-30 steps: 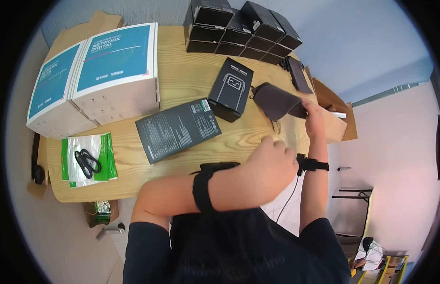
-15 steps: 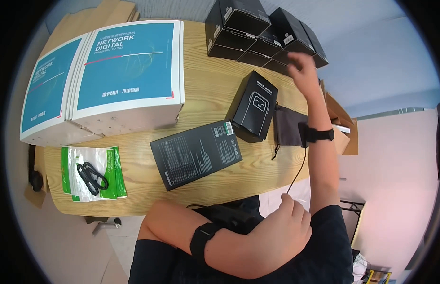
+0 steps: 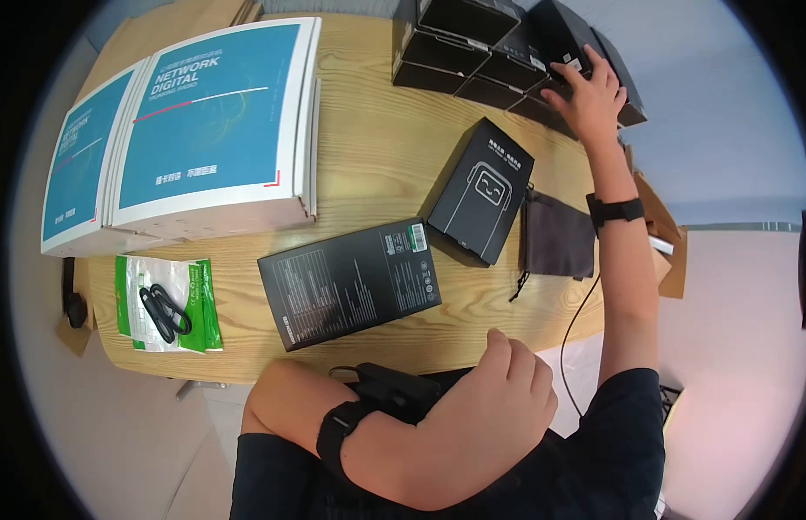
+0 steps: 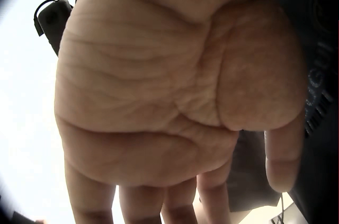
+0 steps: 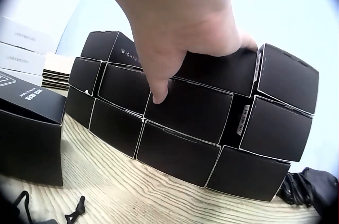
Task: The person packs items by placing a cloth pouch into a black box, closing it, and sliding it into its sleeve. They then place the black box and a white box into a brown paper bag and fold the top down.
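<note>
My right hand (image 3: 589, 100) reaches to the stack of black boxes (image 3: 442, 56) at the back right, its fingers spread over one of them. In the right wrist view the thumb hangs before the front faces, and the palm is close over a top-row box (image 5: 220, 70). My left hand (image 3: 498, 403) hovers near the table's front edge, holding nothing. Its palm and loosely extended fingers (image 4: 140, 200) fill the left wrist view. Between the hands are a black box with a smiling-face drawing (image 3: 483, 195), a black box with printed text (image 3: 351, 282) and a dark grey drawstring pouch (image 3: 559, 234).
Large white boxes with blue tops (image 3: 212, 104) stand at the left of the wooden table (image 3: 360, 113). Before them lie green-and-white packets (image 3: 208, 325) with a coiled black cable (image 3: 165, 314) on top. An open cardboard box (image 3: 672, 243) is beyond the right edge.
My right hand has let go of the grey pouch, which now lies flat beside the smiling-face box, and has moved back to the stack. My left hand has lowered toward my body.
</note>
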A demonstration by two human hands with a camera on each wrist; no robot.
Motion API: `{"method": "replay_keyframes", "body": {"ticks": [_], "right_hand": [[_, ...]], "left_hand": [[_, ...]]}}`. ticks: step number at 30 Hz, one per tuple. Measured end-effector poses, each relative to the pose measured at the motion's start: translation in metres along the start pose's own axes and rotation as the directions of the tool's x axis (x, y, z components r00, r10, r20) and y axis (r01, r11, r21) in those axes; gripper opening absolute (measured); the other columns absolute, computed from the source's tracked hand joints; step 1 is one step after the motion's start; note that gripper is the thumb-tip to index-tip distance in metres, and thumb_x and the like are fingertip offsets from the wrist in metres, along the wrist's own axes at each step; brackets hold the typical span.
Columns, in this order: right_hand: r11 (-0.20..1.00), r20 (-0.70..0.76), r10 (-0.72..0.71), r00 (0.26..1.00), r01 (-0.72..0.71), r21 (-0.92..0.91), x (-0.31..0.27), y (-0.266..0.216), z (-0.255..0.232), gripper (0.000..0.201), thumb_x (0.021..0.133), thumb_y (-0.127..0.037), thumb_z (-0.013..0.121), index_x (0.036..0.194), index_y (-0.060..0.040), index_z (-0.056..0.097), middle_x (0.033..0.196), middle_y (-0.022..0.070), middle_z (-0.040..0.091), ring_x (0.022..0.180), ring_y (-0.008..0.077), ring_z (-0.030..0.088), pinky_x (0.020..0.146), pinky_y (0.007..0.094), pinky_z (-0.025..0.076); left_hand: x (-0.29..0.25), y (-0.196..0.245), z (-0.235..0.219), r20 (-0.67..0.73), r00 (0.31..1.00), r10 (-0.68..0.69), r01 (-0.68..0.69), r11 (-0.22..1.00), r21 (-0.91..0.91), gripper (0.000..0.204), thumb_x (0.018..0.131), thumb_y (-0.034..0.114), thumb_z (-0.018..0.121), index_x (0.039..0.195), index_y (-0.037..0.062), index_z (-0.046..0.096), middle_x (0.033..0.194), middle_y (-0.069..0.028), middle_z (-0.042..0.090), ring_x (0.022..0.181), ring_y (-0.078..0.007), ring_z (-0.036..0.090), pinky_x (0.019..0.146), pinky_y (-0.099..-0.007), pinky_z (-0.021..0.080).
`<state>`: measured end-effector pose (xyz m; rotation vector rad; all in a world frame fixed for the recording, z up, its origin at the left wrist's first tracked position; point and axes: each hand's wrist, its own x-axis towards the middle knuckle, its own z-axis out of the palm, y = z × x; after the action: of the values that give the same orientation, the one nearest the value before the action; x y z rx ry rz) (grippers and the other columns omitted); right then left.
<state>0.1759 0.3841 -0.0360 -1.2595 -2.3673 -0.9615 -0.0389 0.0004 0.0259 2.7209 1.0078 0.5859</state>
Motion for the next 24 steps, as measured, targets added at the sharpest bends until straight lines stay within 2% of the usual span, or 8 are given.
{"method": "replay_keyframes", "body": {"ticks": [2,3,4,7,10,14,19,24], "right_hand": [[1.000,-0.028,-0.008,1.000,0.009,0.019,-0.004,0.009,0.010,0.050,0.074,-0.050,0.086,0.121,-0.0402,0.073,0.157,0.0026,0.041,0.146,0.0355,0.036,0.103,0.0799,0.033],[0.998,0.031,0.019,0.999,-0.017,-0.060,-0.005,0.005,0.002,0.050,0.078,-0.051,0.084,0.125,-0.0397,0.072,0.158,0.0068,0.041,0.146,0.0377,0.038,0.106,0.0727,0.033],[0.998,0.040,0.025,0.999,-0.023,-0.059,-0.008,0.002,0.003,0.050,0.078,-0.051,0.084,0.125,-0.0397,0.072,0.158,0.0068,0.041,0.146,0.0377,0.038,0.106,0.0727,0.033],[0.994,0.001,0.007,1.000,-0.007,-0.112,-0.004,-0.007,0.001,0.051,0.085,-0.059,0.074,0.130,-0.0366,0.070,0.164,0.0062,0.034,0.154,0.0383,0.022,0.109,0.0792,0.021],[0.987,0.005,-0.101,0.995,0.101,-0.123,0.003,-0.020,-0.002,0.055,0.086,-0.062,0.072,0.134,-0.0336,0.069,0.165,0.0029,0.034,0.154,0.0406,0.022,0.110,0.0794,0.021],[0.975,0.133,0.019,0.991,0.011,-0.223,0.012,-0.027,-0.002,0.058,0.089,-0.063,0.068,0.133,-0.0251,0.071,0.160,0.0027,0.044,0.155,0.0397,0.022,0.110,0.0795,0.020],[0.936,0.140,-0.068,0.988,0.112,-0.334,0.015,-0.040,-0.007,0.055,0.087,-0.057,0.073,0.129,-0.0224,0.073,0.160,0.0045,0.045,0.155,0.0369,0.023,0.110,0.0785,0.022],[0.968,0.009,-0.156,0.988,0.155,-0.197,0.015,-0.039,-0.004,0.047,0.084,-0.046,0.079,0.125,-0.0228,0.074,0.156,0.0035,0.048,0.154,0.0346,0.027,0.110,0.0766,0.023]], "left_hand": [[0.001,-0.001,-0.001,0.036,0.999,-0.001,0.001,1.000,0.001,0.026,0.083,0.022,0.066,0.102,0.0042,0.069,0.100,-0.0105,0.066,0.100,-0.0282,0.063,0.095,-0.0434,0.048],[0.002,-0.002,-0.001,0.045,0.999,0.006,-0.006,1.000,0.002,0.025,0.083,0.022,0.066,0.101,0.0042,0.068,0.100,-0.0104,0.066,0.100,-0.0281,0.062,0.095,-0.0429,0.048],[0.002,-0.002,-0.002,0.051,0.999,0.012,-0.012,1.000,0.003,0.025,0.084,0.021,0.065,0.101,0.0041,0.068,0.099,-0.0104,0.066,0.100,-0.0281,0.062,0.095,-0.0424,0.048],[0.002,-0.001,-0.003,0.072,0.997,0.033,-0.034,0.999,0.004,0.024,0.084,0.021,0.065,0.100,0.0043,0.069,0.100,-0.0102,0.066,0.100,-0.0280,0.062,0.095,-0.0427,0.048],[0.000,0.003,0.000,0.071,0.997,0.029,-0.028,1.000,-0.014,0.024,0.084,0.022,0.065,0.100,0.0044,0.069,0.101,-0.0106,0.066,0.100,-0.0281,0.062,0.095,-0.0433,0.047],[-0.002,0.005,0.002,0.061,0.998,0.027,-0.026,0.999,-0.023,0.026,0.084,0.023,0.065,0.102,0.0041,0.070,0.104,-0.0116,0.067,0.101,-0.0291,0.062,0.096,-0.0452,0.048],[-0.001,0.007,0.004,0.063,0.997,0.039,-0.036,0.999,-0.040,0.029,0.085,0.023,0.065,0.105,0.0032,0.071,0.107,-0.0134,0.068,0.103,-0.0319,0.063,0.098,-0.0500,0.049],[-0.003,0.009,0.003,0.084,0.995,0.054,-0.051,0.998,-0.031,0.029,0.085,0.023,0.065,0.105,0.0031,0.071,0.106,-0.0134,0.068,0.103,-0.0324,0.063,0.099,-0.0505,0.049]]}}
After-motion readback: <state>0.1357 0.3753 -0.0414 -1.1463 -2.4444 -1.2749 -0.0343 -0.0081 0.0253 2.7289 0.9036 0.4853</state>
